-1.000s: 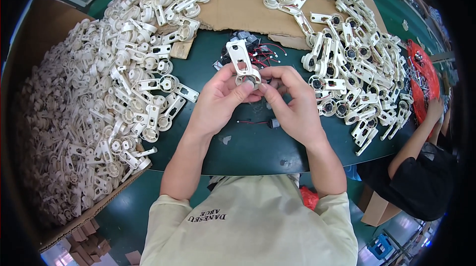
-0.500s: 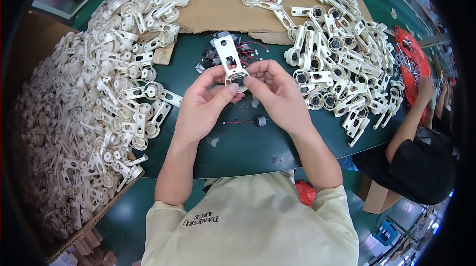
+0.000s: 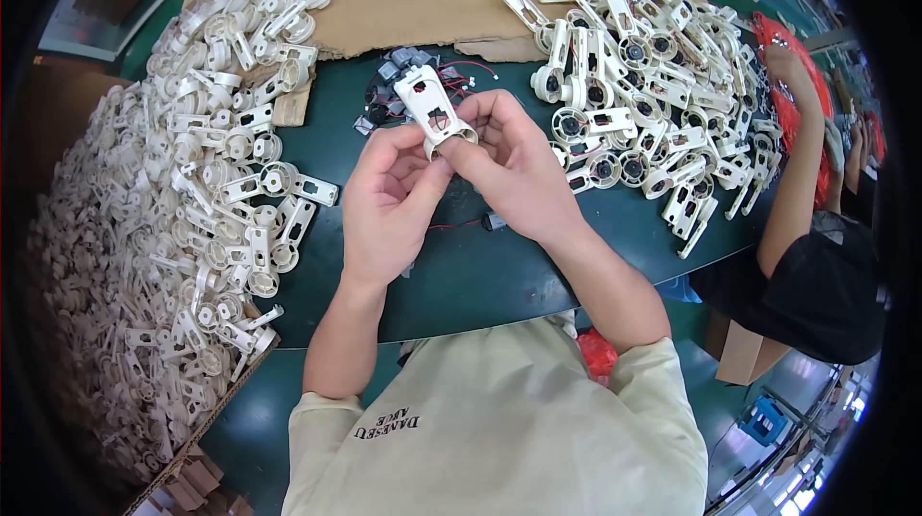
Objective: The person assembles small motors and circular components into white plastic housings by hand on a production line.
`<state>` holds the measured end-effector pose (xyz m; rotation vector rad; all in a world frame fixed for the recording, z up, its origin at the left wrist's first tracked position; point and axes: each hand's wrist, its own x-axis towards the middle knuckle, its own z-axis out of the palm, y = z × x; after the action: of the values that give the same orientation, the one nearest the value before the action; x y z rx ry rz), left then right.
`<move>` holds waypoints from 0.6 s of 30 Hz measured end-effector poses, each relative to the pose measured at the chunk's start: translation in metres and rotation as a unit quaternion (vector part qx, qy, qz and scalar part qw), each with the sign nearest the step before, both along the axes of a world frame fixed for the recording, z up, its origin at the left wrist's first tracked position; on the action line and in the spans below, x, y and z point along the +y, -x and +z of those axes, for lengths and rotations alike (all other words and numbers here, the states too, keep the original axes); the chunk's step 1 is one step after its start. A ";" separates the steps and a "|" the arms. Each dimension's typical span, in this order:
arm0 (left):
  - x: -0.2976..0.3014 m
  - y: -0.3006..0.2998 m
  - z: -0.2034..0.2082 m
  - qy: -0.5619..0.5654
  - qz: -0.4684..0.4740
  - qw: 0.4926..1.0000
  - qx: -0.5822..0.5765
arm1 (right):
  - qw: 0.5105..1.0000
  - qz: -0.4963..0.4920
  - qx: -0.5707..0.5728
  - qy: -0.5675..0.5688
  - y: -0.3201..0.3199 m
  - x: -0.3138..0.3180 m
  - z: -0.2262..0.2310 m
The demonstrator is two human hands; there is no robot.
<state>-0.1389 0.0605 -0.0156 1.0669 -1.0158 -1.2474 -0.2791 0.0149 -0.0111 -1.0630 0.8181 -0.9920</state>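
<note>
Between my two hands is a white plastic housing (image 3: 429, 105), a long slotted handle with a round ring at its lower end. My left hand (image 3: 389, 194) grips the ring end from the left, its thumb against the rim. My right hand (image 3: 514, 165) is closed on the same ring, with the thumb pressed over its opening and hiding what sits inside. Just beyond the housing lies a heap of small grey motors (image 3: 392, 74) with red wires. One loose motor (image 3: 493, 221) rests on the green table, partly covered by my right hand.
A huge heap of white housings (image 3: 144, 257) fills the left side. Housings with dark motors fitted (image 3: 634, 84) are piled at the right. Cardboard (image 3: 384, 12) covers the far table. At the right, another person's arm (image 3: 795, 141) reaches toward a red bag (image 3: 816, 84) with small metal parts.
The housing has tilted and my right thumb has moved over its ring, covering the dark motor that showed there. The view has shifted slightly. The other person's hand has moved farther away.
</note>
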 end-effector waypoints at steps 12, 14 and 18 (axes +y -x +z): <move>0.001 -0.010 0.004 -0.011 -0.008 0.998 0.054 | 0.996 0.072 -0.041 0.030 0.005 0.001 0.005; 0.003 -0.007 -0.001 0.016 -0.004 1.000 0.017 | 0.996 0.062 -0.015 0.068 0.004 0.006 0.003; 0.002 -0.012 -0.002 0.046 -0.009 0.999 0.014 | 0.997 0.061 0.007 0.047 0.000 0.007 0.000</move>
<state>-0.1272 0.0625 -0.0179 0.9689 -1.0543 -1.2150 -0.2794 0.0218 -0.0107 -1.1882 0.7152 -0.9286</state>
